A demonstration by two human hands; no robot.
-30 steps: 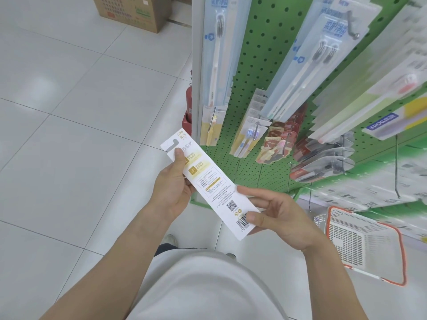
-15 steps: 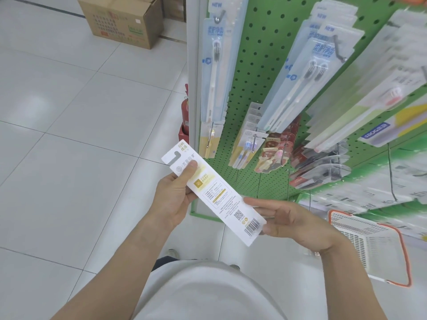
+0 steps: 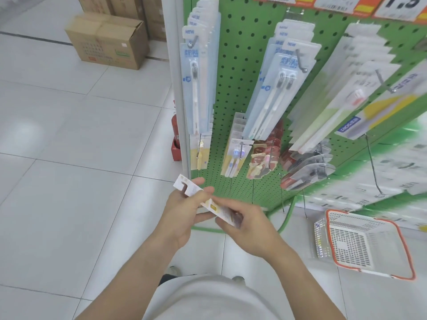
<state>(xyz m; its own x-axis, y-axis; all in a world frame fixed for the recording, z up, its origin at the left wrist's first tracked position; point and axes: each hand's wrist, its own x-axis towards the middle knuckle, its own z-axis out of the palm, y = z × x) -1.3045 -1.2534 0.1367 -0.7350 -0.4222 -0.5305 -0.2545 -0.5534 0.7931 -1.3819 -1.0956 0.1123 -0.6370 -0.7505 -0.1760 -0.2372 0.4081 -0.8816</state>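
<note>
My left grip [image 3: 178,211] is clamped on the upper part of the toothbrush pack [image 3: 219,211]. The thumb and forefinger pinch it just below the hang slot, and the white top end pokes out past the fingers. My right grip [image 3: 249,225] is closed on the lower end, with the fingers wrapped round the edge. The pack spans the gap between the two at a slant, held in the air in front of my waist, low down before the foot of the green pegboard [image 3: 242,88].

I judge the pack to be very light: a long, thin card, probably with a slick plastic face. It should be fairly stiff along its length but easy to bow or crease if I squeeze across the middle. The punched slot at the top looks like the weak spot and could tear if I pull on it. I think the best hold is a flat pinch on the card edges near the ends, as I have it now, with little pressure.

Rows of similar packs hang on the pegboard hooks above and to the right. A white basket with an orange rim [image 3: 360,215] sits on the tiled floor near my right forearm. A cardboard box [image 3: 108,41] stands well apart on the floor to the far left.
</note>
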